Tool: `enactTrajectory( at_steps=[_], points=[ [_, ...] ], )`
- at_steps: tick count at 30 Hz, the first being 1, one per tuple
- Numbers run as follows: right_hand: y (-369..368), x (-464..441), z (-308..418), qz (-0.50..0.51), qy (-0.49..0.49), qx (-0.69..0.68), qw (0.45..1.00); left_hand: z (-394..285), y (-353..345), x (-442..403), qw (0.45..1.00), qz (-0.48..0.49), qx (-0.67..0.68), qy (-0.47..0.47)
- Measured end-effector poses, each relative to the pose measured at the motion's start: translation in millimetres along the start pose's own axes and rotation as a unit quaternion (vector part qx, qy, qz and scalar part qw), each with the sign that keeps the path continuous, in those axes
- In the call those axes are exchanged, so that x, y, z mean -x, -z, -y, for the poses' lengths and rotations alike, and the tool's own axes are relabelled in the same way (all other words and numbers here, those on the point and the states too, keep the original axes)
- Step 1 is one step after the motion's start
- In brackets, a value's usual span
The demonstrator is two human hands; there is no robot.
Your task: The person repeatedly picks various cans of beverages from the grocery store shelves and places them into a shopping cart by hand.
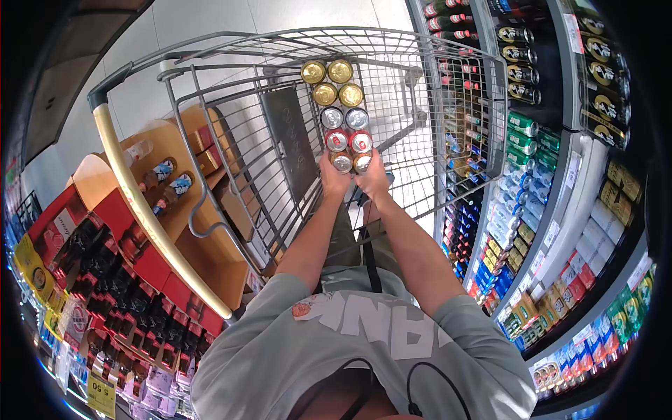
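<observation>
- The fingers of the left hand (334, 179) are wrapped around the outer side of the near left can (341, 163); their tips are hidden
- The near right can (362, 164) is clasped likewise by the fingers of the right hand (373, 177)
- Ahead of these, red-rimmed cans (337, 141), silver-topped cans (332, 117) and four gold-topped cans (325, 94) are lined up in two columns, tops facing the camera
- The block is seen within the outline of a wire shopping cart (500, 77); whether it is borne by the cart's floor cannot be told
- A grey panel (290, 143) and a pale yellow handle (135, 206) are seen to the left
- Beyond the handle, bottles are held on a wooden stand (94, 176)
- To the right, green cans (521, 124) are stacked on shelving
</observation>
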State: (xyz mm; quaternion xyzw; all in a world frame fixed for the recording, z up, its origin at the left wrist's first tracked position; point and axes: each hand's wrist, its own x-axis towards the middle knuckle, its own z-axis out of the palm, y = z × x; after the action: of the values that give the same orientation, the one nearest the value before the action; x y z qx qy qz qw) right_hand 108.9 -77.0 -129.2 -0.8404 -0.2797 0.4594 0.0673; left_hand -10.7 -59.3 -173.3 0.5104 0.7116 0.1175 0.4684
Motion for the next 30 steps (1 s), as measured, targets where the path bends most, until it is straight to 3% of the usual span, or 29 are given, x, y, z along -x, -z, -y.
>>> enactTrajectory(
  at_steps=[5, 12, 14, 16, 17, 19, 23, 24, 27, 28, 30],
  points=[
    [0, -3, -17, 0.028, 0.008, -0.052, 0.998, -8, 9, 3, 0.999, 0.031, -0.005, 0.037],
    [59, 27, 6, 0.036, -0.014, -0.03, 0.999, -29, 28, 11, 0.996, 0.077, -0.008, 0.036],
    [66, 30, -8, 0.014, 0.05, -0.04, 0.998, -6, 20, 8, 0.997, 0.07, -0.035, 0.011],
    [76, 48, -14, -0.042, 0.122, -0.09, 0.988, -11, 32, 11, 0.993, 0.093, -0.057, 0.049],
    [83, 62, -16, -0.013, 0.123, -0.124, 0.985, -15, 40, 15, 0.99, 0.103, -0.068, 0.066],
    [103, 92, -20, 0.036, 0.129, -0.194, 0.972, -21, 60, 23, 0.989, 0.134, -0.065, 0.012],
    [113, 149, -66, -0.054, 0.261, -0.323, 0.908, -67, 111, 50, 0.958, 0.268, -0.09, -0.058],
    [112, 163, -71, -0.063, 0.285, -0.358, 0.887, -49, 109, 43, 0.96, 0.257, -0.074, -0.086],
    [92, 207, -118, -0.11, 0.219, -0.505, 0.827, 14, 92, -1, 0.957, 0.251, 0.017, -0.144],
    [69, 212, -151, -0.128, 0.21, -0.539, 0.806, -50, 119, 42, 0.947, 0.283, 0.002, -0.151],
    [41, 255, -195, -0.148, 0.081, -0.427, 0.888, -93, 121, 73, 0.928, 0.312, -0.002, -0.202]
  ],
)
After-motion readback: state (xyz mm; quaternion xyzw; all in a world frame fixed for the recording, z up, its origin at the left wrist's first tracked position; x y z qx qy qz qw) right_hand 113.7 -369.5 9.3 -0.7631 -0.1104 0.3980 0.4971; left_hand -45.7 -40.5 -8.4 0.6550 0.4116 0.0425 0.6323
